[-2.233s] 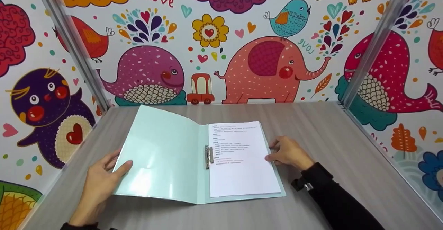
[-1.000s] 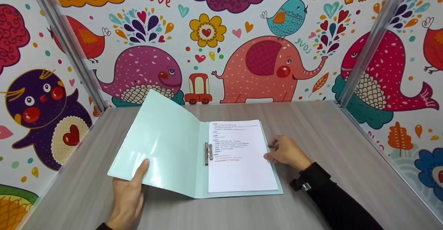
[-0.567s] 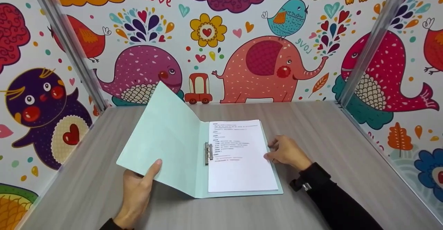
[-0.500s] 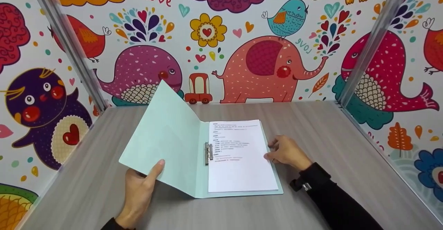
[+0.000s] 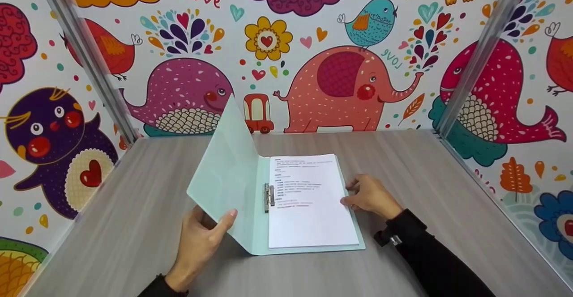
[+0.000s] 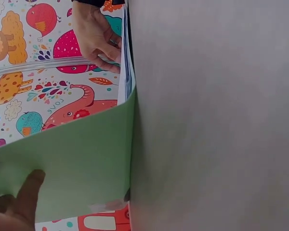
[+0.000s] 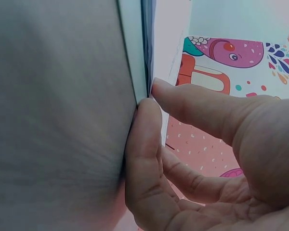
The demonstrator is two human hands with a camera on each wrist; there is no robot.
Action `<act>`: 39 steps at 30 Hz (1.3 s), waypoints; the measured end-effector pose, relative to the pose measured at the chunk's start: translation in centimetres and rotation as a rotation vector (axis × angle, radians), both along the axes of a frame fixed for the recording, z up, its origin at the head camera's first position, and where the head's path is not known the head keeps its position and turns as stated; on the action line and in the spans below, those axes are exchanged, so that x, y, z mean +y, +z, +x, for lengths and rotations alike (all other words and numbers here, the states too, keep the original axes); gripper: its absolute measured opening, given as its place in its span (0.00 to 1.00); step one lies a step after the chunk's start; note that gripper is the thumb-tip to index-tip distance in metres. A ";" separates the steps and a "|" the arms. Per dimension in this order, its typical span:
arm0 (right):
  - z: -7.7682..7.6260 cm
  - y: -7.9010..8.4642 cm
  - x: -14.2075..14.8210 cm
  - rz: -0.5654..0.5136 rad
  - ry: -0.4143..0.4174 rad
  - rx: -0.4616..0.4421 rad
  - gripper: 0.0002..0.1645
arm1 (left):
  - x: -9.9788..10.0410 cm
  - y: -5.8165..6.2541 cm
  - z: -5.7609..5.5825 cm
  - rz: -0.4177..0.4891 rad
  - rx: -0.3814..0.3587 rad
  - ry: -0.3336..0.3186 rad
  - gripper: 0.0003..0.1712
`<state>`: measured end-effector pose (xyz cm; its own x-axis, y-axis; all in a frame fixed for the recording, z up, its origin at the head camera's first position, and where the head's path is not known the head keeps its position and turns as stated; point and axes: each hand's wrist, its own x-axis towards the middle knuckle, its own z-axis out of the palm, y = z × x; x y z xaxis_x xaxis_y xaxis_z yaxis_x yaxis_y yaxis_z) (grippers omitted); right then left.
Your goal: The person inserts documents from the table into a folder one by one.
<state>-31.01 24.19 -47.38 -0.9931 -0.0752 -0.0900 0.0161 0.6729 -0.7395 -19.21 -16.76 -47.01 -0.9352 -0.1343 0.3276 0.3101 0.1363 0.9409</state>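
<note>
A pale green file folder (image 5: pixel 311 251) lies opened on the table, its left cover (image 5: pixel 224 176) raised steeply. My left hand (image 5: pixel 199 239) holds that cover by its lower edge, thumb on the inner face and the other fingers behind it; in the left wrist view a finger (image 6: pixel 30 192) lies along the green cover. White printed sheets (image 5: pixel 313 225) rest on the right side, beside a metal clip (image 5: pixel 269 197) at the spine. At the right edge, my right hand (image 5: pixel 374 197) pinches the folder and sheets between thumb and fingers, as the right wrist view shows (image 7: pixel 156 96).
The grey wood-grain table (image 5: pixel 304 277) reaches back to a wall (image 5: pixel 304 19) printed with cartoon animals. Metal posts (image 5: pixel 96 69) stand at the back corners, with printed side walls beyond them. A black strap device (image 5: pixel 387 238) sits at the right wrist.
My left hand has lifted the left cover from nearly flat to steep and carried it rightward toward the spine. The right hand keeps its place at the right edge.
</note>
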 end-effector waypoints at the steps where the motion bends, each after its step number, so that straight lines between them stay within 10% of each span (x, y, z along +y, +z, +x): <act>1: 0.0 0.0 0.0 0.002 0.000 -0.002 0.26 | 0.2 0.0 0.0 -0.001 0.013 -0.017 0.21; 25: -0.1 0.0 0.0 0.014 0.012 0.002 0.27 | 3.1 0.3 -1.0 -0.274 0.079 -0.242 0.53; 39: -0.2 -0.1 0.1 0.015 0.011 -0.002 0.26 | 4.5 0.0 -1.6 -0.445 0.141 -0.363 0.50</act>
